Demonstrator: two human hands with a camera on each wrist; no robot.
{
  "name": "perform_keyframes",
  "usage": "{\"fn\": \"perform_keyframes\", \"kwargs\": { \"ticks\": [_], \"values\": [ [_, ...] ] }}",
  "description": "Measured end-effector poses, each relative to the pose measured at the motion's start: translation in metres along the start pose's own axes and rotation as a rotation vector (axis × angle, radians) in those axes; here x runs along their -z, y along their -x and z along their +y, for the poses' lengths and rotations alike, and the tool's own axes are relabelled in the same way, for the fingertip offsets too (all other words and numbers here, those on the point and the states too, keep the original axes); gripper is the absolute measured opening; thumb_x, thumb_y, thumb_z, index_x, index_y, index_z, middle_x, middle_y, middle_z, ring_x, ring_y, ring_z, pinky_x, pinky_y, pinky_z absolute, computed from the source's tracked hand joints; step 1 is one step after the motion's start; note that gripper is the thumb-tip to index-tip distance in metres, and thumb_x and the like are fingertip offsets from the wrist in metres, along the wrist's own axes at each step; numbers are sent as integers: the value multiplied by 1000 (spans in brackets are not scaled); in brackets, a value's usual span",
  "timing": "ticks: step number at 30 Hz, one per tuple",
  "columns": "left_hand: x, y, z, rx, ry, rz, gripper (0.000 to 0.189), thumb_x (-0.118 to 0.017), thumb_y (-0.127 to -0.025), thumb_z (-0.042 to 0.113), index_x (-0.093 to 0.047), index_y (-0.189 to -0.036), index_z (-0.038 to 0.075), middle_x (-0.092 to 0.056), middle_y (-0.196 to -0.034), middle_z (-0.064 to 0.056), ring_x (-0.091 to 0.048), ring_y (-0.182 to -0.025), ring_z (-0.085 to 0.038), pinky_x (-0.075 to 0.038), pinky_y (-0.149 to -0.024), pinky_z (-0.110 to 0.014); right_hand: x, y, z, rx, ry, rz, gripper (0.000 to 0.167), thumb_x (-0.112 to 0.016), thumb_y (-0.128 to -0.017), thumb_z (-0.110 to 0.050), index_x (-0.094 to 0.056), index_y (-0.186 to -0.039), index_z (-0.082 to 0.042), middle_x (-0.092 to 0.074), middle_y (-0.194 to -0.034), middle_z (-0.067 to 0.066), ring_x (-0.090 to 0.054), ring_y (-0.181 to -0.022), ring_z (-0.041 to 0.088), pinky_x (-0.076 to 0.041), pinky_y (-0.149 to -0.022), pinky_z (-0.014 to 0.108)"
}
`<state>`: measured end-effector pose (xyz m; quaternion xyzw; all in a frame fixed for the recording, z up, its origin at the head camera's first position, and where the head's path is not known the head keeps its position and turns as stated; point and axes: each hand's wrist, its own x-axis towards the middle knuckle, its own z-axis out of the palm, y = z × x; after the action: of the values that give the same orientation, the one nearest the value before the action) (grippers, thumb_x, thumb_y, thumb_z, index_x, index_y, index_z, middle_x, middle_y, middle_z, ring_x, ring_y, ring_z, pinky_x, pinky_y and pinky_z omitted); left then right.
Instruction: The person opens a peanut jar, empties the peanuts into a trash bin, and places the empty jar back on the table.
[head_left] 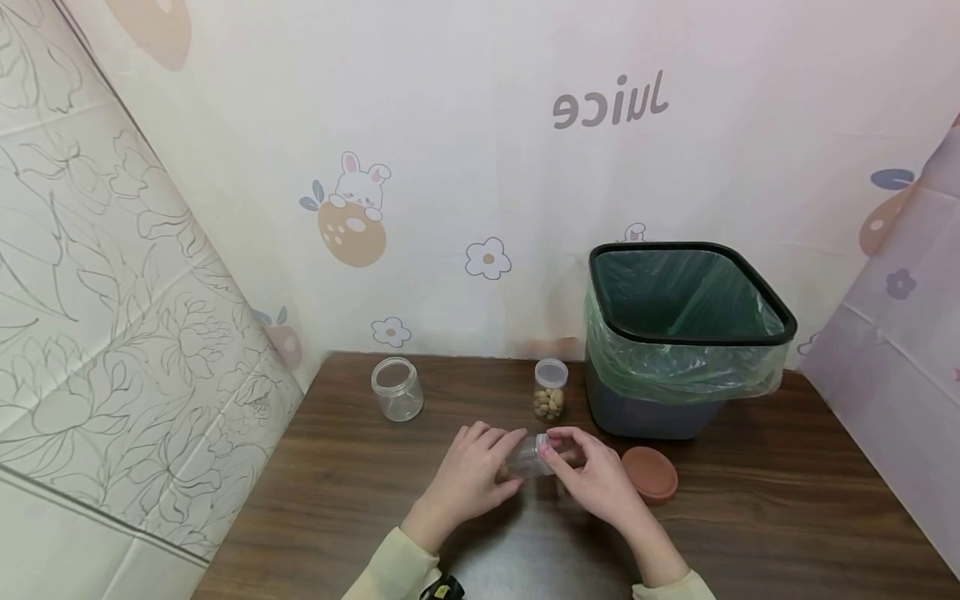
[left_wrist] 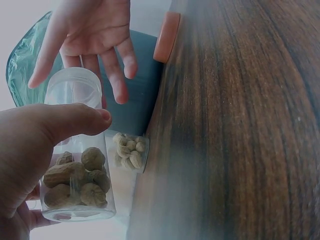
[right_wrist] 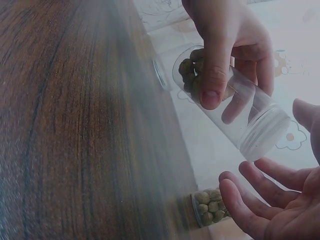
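Tilted nearly sideways over the table, a clear plastic jar [head_left: 522,458] with a translucent screw lid [right_wrist: 265,134] is gripped by my left hand [head_left: 467,471]. Its thumb lies across the jar's side in the left wrist view, and several peanuts [left_wrist: 75,177] in their shells sit at the bottom end. My right hand [head_left: 596,482] is at the lid end, thumb and fingers spread around it. In the right wrist view these fingers [right_wrist: 272,192] show a gap to the lid. A second lidded jar of peanuts [head_left: 550,393] stands just beyond the hands.
An uncovered glass jar [head_left: 399,396] stands at the back left of the wooden table [head_left: 337,492]. A reddish-brown round lid [head_left: 649,474] lies right of my right hand. Behind it stands a grey bin [head_left: 637,410] with a green liner, close to the patterned wall cloth [head_left: 465,167].
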<state>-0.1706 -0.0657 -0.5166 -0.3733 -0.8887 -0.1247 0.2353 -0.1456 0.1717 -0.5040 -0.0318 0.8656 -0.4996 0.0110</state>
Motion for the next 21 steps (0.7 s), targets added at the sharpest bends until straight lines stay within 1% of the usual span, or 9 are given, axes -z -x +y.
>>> {"fn": "perform_keyframes", "kwargs": {
  "ticks": [9, 15, 21],
  "values": [
    [0, -1, 0, 1, -9, -12, 71, -96, -81, 43, -70, -143, 18, -76, -116, 4, -65, -104, -18, -52, -87, -39, 0, 0, 1, 2, 3, -16, 44, -77, -101, -51, -74, -131, -17, -75, -116, -2, -74, -100, 10, -59, -78, 28],
    [0, -1, 0, 0, -9, -11, 71, -96, -81, 43, -70, -142, 18, -76, -116, 3, -65, -104, -18, -52, -87, -40, 0, 0, 1, 0, -12, -27, 43, -78, -101, -48, -73, -131, -17, -74, -116, -1, -74, -101, 11, -59, -77, 28],
    [2, -1, 1, 2, 3, -16, 71, -97, -81, 41, -70, -142, 18, -76, -116, 2, -65, -104, -19, -52, -88, -41, 0, 0, 1, 9, -38, -36, 41, -79, -101, -43, -73, -132, -17, -74, -119, 2, -75, -101, 13, -60, -74, 27]
  ]
}}
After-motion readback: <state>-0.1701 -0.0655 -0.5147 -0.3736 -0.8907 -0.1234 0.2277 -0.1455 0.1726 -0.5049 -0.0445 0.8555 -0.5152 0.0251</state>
